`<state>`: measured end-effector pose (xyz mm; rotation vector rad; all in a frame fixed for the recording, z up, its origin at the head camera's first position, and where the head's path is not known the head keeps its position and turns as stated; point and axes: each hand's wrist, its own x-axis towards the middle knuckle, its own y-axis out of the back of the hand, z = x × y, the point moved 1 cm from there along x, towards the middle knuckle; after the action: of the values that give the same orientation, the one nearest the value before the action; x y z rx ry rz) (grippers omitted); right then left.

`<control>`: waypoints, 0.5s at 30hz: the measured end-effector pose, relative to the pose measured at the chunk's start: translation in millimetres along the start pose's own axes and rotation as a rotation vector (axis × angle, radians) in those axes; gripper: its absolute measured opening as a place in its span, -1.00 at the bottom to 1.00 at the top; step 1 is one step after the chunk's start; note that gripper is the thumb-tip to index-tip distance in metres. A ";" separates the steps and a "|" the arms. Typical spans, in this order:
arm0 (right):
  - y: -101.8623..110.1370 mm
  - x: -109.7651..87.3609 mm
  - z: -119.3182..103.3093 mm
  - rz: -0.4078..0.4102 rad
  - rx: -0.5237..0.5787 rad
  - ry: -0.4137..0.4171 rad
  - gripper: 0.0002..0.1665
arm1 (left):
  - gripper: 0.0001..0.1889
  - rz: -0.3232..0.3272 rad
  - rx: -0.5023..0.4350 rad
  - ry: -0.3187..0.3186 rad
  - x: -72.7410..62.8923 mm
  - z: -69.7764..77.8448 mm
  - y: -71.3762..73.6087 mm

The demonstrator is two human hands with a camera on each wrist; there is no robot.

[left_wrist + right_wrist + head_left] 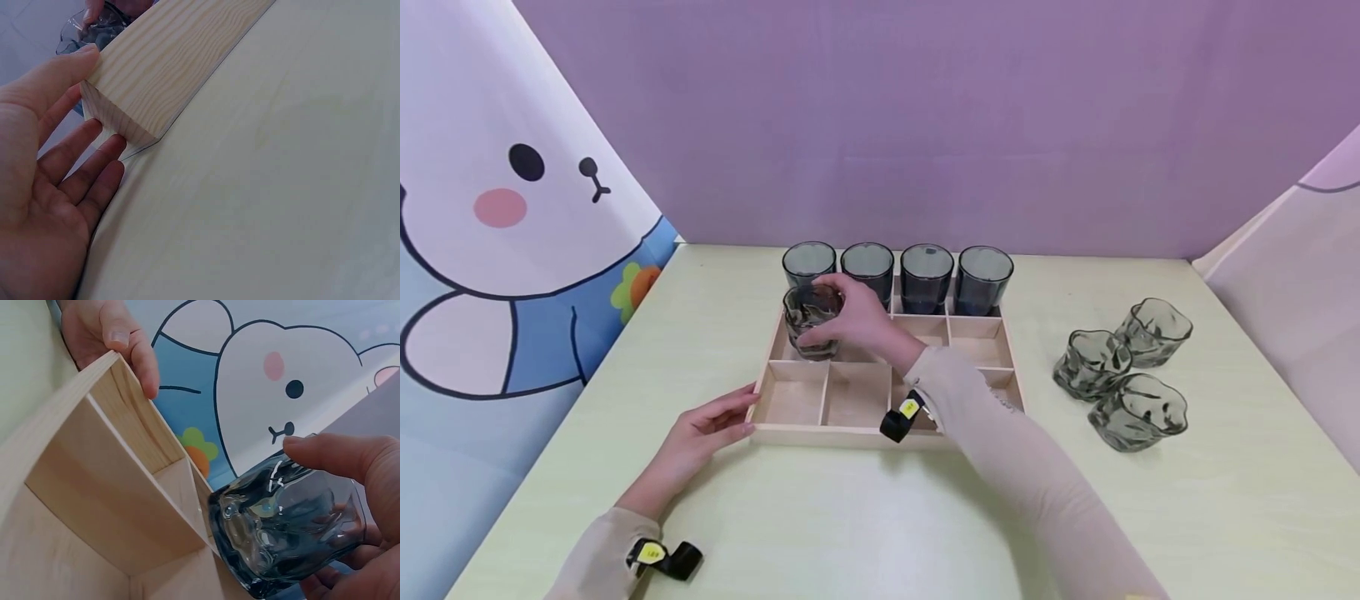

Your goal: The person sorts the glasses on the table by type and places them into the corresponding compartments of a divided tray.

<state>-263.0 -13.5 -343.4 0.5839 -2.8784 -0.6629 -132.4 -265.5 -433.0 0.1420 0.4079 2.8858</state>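
Note:
My right hand grips a grey-tinted wavy glass, thumb on one side and fingers on the other. The glass is over the leftmost middle-row compartment of a divided wooden box. In the right wrist view the glass looks tilted beside the wooden dividers. My left hand rests at the box's front left corner. Up close in the left wrist view, its thumb touches the corner and the loosely extended fingers lie along the side wall.
Several smooth dark tumblers stand in the box's back row. On the table to the right, three more wavy glasses stand close together. A purple backdrop rises behind the table, and a cartoon-printed cloth hangs at left.

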 end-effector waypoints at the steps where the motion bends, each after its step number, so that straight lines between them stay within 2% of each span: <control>1: -1.7 0.7 -0.4 0.005 0.000 -0.004 -0.01 | -0.55 0.002 0.004 0.003 -0.2 0.4 0.2; 7: -9.8 4.7 -2.3 0.024 0.009 -0.016 0.01 | -0.54 0.011 0.024 0.020 -1.9 1.5 0.6; 15: -16.9 9.6 -2.4 0.046 0.010 -0.026 0.03 | -0.56 0.009 -0.003 -0.015 -0.8 -2.2 0.1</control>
<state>-265.5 -32.3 -348.3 0.5125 -2.9109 -0.6550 -132.0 -266.3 -435.1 0.1650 0.4013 2.8922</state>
